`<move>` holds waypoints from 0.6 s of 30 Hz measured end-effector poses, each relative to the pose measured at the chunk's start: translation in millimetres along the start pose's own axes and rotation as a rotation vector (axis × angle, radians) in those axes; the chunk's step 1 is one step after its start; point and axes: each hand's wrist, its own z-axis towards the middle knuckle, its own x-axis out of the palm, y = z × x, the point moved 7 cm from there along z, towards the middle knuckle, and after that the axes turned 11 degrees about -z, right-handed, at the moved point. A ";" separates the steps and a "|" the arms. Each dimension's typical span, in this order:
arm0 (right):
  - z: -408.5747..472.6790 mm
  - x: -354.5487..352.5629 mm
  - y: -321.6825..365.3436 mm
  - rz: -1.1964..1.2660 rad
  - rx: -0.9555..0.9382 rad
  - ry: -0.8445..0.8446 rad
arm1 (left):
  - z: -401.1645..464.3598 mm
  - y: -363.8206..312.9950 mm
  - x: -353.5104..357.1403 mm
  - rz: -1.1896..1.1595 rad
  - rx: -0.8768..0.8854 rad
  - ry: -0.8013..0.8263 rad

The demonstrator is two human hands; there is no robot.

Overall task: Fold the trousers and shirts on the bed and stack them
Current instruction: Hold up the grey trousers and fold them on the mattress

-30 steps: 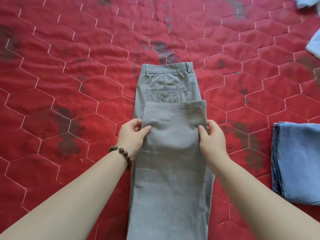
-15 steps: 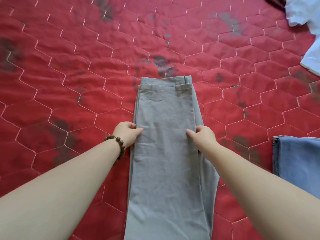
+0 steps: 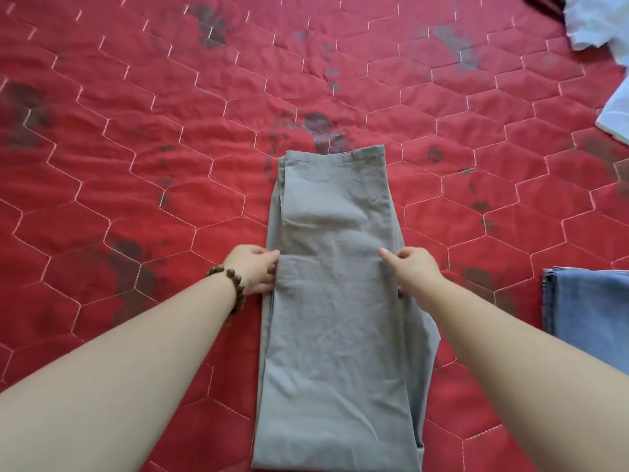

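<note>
My left hand [image 3: 253, 269] was at the left edge of the grey trousers [image 3: 335, 301], about the middle of their length. Its fingers were curled around this edge and they gripped the cloth. On the wrist of this hand I wore a bracelet of brown beads [image 3: 231, 284].

The trousers lay flat on the red quilt [image 3: 136, 148] of the bed, in the centre of my view. They were folded into a long narrow strip, which ran from 6 o'clock up to 12 o'clock. The far end of the strip was straight, and the layers below showed a little along its left side. Some soft wrinkles crossed the cloth between my hands.

My right hand [image 3: 413, 269] was at the right edge of the trousers, opposite to the left one. Its thumb lay on top of the cloth and the other fingers went under the edge, so it pinched the trousers.

At 3 o'clock, well apart from the trousers, lay folded blue jeans [image 3: 589, 308], partly cut off by the frame. At 1 o'clock, in the far corner, was a pale blue shirt [image 3: 606, 35], not folded.
</note>
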 end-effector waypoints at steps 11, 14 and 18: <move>-83.8 43.2 -70.6 0.105 0.149 0.339 | -64.6 98.5 -23.7 -0.045 -0.460 0.191; -116.6 63.2 -104.1 0.172 0.250 0.543 | -87.2 121.2 -31.7 -0.068 -0.503 0.221; -155.0 78.6 -139.3 0.312 0.252 0.702 | -118.7 155.0 -43.6 -0.092 -0.547 0.231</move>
